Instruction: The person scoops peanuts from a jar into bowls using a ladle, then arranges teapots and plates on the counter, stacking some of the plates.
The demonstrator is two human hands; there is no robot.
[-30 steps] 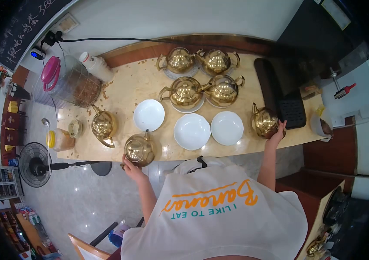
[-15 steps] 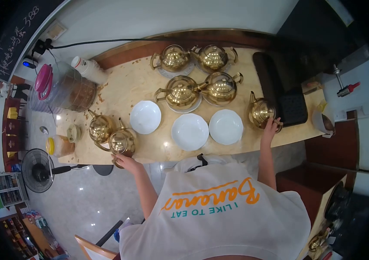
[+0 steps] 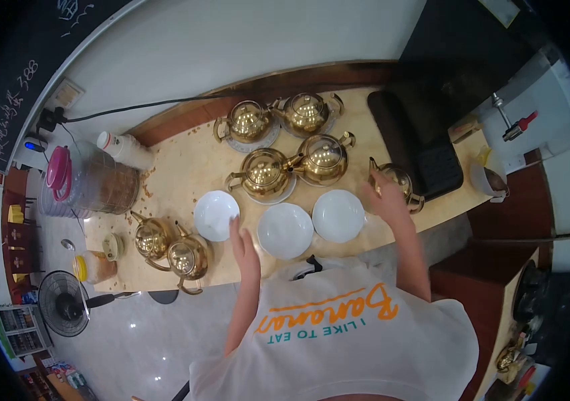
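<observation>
My left hand [image 3: 243, 246] is beside the right rim of a white plate [image 3: 216, 215], fingers extended, holding nothing. My right hand [image 3: 386, 199] reaches over the left side of a gold teapot [image 3: 398, 182] near its spout; its fingers are partly blurred. Two more white plates, one in the middle [image 3: 285, 230] and one on the right [image 3: 338, 215], lie between my hands. Beyond them, gold teapots [image 3: 265, 172] stand on white plates in two rows. Two gold teapots [image 3: 188, 257] stand together at the left of the table.
A large clear jar with a pink lid [image 3: 59, 174], stacked white cups [image 3: 126, 150] and a yellow-lidded jar [image 3: 97, 266] are at the left. A black tray [image 3: 440, 170] lies on the right side of the wooden table [image 3: 178, 164]. A fan [image 3: 64, 303] is at lower left.
My left hand has let go of the left teapot's handle and moved right to the plate. My right hand has left the right teapot's handle and shifted to its spout side. The view has shifted.
</observation>
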